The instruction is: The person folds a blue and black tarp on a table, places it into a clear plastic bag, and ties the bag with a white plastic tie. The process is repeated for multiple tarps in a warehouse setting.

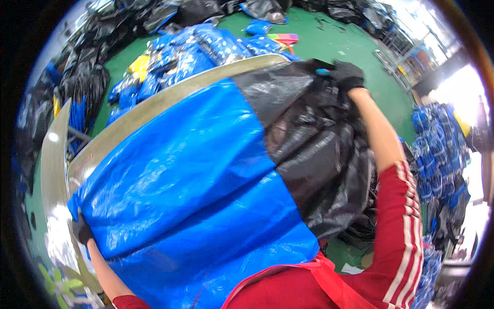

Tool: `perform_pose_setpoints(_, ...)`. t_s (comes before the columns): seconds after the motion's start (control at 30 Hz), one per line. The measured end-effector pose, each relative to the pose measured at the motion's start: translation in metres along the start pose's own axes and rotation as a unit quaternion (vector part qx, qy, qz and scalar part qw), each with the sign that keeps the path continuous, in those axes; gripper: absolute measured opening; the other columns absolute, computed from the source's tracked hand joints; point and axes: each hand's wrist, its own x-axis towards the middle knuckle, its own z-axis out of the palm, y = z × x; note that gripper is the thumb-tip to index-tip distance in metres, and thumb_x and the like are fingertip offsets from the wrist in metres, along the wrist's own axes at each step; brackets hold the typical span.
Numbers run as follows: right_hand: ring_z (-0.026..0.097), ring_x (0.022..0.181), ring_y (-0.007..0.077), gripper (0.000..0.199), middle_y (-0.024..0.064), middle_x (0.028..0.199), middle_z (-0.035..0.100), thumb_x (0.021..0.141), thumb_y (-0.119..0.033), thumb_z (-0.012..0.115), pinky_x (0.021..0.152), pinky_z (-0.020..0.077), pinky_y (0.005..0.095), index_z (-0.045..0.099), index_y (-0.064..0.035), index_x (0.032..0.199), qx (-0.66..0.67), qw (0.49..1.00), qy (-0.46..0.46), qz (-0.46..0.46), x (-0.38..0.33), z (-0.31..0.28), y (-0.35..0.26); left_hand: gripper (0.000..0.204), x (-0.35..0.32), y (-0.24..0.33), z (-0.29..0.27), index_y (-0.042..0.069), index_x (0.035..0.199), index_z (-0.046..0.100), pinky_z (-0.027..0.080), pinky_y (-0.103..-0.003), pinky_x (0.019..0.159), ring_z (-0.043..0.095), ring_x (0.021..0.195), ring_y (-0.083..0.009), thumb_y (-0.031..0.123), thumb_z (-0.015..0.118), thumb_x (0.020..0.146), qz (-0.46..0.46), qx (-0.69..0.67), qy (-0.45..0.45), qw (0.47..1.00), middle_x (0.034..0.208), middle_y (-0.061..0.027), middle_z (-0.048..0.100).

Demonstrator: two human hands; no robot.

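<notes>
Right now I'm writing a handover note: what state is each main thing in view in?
Blue sheeting: spread out, wrinkled
Black material: bunched, creased
Left hand: gloved, gripping the blue sheeting's left edge
Right hand: gloved, at the black material's far end; grip unclear
Metal table: partly covered
Blue packages: heaped in a loose pile
Blue bundles: stacked at right

Workshop/factory-type place: green flr. (pixel 321 44), metal wk. table (pixel 154 108), piled blue pkgs. (pixel 190 54), stacked blue bundles (pixel 435 149) R. side, blk. plastic heaps (pixel 193 13).

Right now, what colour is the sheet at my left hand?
The sheet is plain blue at your left hand; the head view shows it best.
</notes>
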Motion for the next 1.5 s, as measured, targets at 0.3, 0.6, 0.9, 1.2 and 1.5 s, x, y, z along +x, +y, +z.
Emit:
perform_pose_setpoints(0.3, 0.058, 0.108, 0.0355, 0.048, 0.0201, 0.126, 0.056, 0.089, -0.043, 0.051, 0.091, 0.0438, 0.0498, 0.058, -0.0113, 0.124, -0.041, 0.997, 0.064, -0.026, -0.004, 0.123, -0.052, 0.041, -0.007, 0.201, -0.015, 0.010, 0.135, 0.050, 0.040, -0.043, 0.101, 0.047, 0.127, -0.0311, 0.022, 0.048, 0.096, 0.300, 0.205, 0.084, 0.928, 0.139, -0.0179, 0.047)
perform_pose_setpoints(0.6, 0.053, 0.117, 0.0372, 0.075, 0.0172, 0.121, 0.057, 0.053, -0.049, 0.081, 0.104, 0.0343, 0.0554, 0.059, -0.0187, 0.117, 0.226, 0.847, -0.283, -0.390, -0.224, -0.104, -0.015, 0.068, -0.278, 0.568, -0.117, 0.016, 0.131, 0.055, 0.005, -0.064, 0.112, 0.021, 0.139, -0.0430, 0.057, 0.061, 0.077, 0.709, -0.279, -0.181, 0.622, 0.148, -0.0202, 0.032)
perform_pose_setpoints(0.9, 0.066, 0.077, 0.0298, 0.015, 0.0069, 0.080, 0.066, 0.069, -0.021, 0.067, 0.075, 0.0543, 0.0432, 0.065, -0.0145, 0.082, 0.227, 0.883, 0.107, -0.396, -0.239, -0.094, -0.021, 0.056, -0.360, 0.588, -0.168, 0.015, 0.133, 0.052, 0.022, -0.054, 0.112, 0.033, 0.132, -0.0431, 0.047, 0.049, 0.088, 0.780, -0.271, -0.150, 0.544, 0.141, -0.0220, 0.041)
perform_pose_setpoints(1.2, 0.061, 0.106, 0.0365, 0.055, 0.0148, 0.114, 0.066, 0.085, -0.058, 0.050, 0.095, 0.0449, 0.0414, 0.068, -0.0150, 0.113, 0.164, 0.926, -0.248, -0.231, -0.104, 0.059, -0.101, 0.044, -0.275, 0.310, -0.129, 0.019, 0.133, 0.052, 0.023, -0.054, 0.113, 0.036, 0.133, -0.0399, 0.026, 0.051, 0.089, 0.608, -0.206, -0.487, 0.592, 0.142, -0.0208, 0.042)
perform_pose_setpoints(1.5, 0.061, 0.103, 0.0384, 0.051, 0.0163, 0.108, 0.067, 0.086, -0.057, 0.054, 0.088, 0.0479, 0.0456, 0.070, -0.0137, 0.108, 0.136, 0.922, -0.323, -0.167, -0.097, 0.082, -0.088, 0.053, -0.237, -0.052, -0.287, 0.008, 0.139, 0.041, 0.030, -0.047, 0.109, 0.044, 0.127, -0.0332, 0.027, 0.055, 0.092, 0.204, -0.060, -0.494, 0.843, 0.136, -0.0166, 0.048)
